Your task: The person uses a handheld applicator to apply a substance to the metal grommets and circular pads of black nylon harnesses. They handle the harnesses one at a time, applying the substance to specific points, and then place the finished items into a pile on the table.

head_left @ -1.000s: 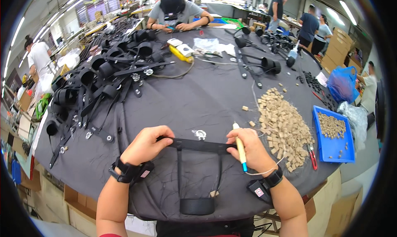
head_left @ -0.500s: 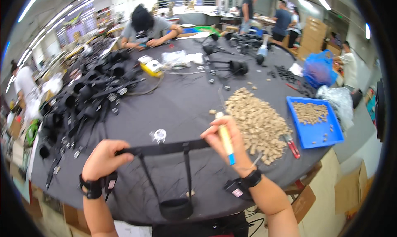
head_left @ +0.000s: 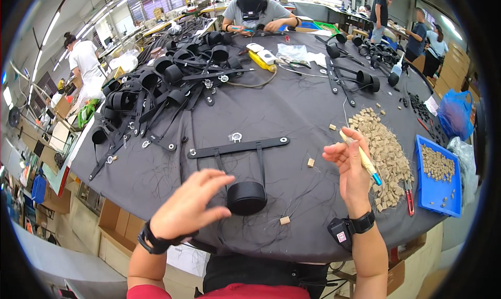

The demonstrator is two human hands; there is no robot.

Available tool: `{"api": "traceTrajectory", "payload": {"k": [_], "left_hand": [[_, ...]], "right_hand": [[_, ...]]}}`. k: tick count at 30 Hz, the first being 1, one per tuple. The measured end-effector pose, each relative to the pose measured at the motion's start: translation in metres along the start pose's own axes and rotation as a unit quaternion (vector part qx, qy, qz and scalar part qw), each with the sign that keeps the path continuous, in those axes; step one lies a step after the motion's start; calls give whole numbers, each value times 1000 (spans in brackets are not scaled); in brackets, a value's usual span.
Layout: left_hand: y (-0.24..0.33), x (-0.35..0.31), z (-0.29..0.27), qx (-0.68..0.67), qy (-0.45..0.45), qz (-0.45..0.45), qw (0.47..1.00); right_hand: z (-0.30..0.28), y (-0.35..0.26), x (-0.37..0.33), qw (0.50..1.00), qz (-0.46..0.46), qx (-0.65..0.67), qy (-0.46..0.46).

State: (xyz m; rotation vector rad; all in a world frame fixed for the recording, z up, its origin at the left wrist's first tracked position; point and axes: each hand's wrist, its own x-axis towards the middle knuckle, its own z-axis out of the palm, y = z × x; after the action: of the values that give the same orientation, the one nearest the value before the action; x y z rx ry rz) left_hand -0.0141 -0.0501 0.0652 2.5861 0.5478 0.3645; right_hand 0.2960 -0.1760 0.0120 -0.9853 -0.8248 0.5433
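A black strap (head_left: pixel 245 146) with a round metal fitting at each end lies flat on the dark table. Two narrow straps run from it to a round black cup (head_left: pixel 247 197) on the near side. My left hand (head_left: pixel 195 205) is open just left of the cup, fingers stretched out and holding nothing. Right of the strap, my right hand (head_left: pixel 353 168) grips a yellow pen-shaped tool (head_left: pixel 364 158) with a blue end. Just beyond the strap sits a small clear-and-silver ring piece (head_left: pixel 236 137). Small tan blocks (head_left: pixel 386 153) with fine threads are heaped beside my right hand.
Black strapped cups (head_left: pixel 172 74) pile up at the left. A blue tray (head_left: pixel 438 192) of tan blocks and red-handled pliers (head_left: pixel 410 202) lie at right. A yellow-and-white device (head_left: pixel 262 57) with a cable sits further back. Across the table a person (head_left: pixel 255 17) works.
Both hands have let go of the strap, and it now lies on the table. My left hand has opened near the cup; my right has drawn away rightward with the tool. The view has shifted.
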Motion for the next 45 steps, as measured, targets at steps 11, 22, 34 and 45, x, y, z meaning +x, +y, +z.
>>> {"api": "traceTrajectory", "payload": {"k": [11, 22, 34, 45], "left_hand": [[5, 17, -26, -129, 81, -32, 988], [23, 68, -129, -277, -243, 13, 930], [-42, 138, 65, -225, -253, 18, 941], [-28, 103, 76, -214, -64, -80, 971]], "right_hand": [[5, 1, -9, 991, -77, -107, 24], [3, 0, -6, 992, -89, -90, 29], [-7, 8, -7, 987, -38, -155, 3], [52, 7, 1, 984, 176, -14, -25]]}}
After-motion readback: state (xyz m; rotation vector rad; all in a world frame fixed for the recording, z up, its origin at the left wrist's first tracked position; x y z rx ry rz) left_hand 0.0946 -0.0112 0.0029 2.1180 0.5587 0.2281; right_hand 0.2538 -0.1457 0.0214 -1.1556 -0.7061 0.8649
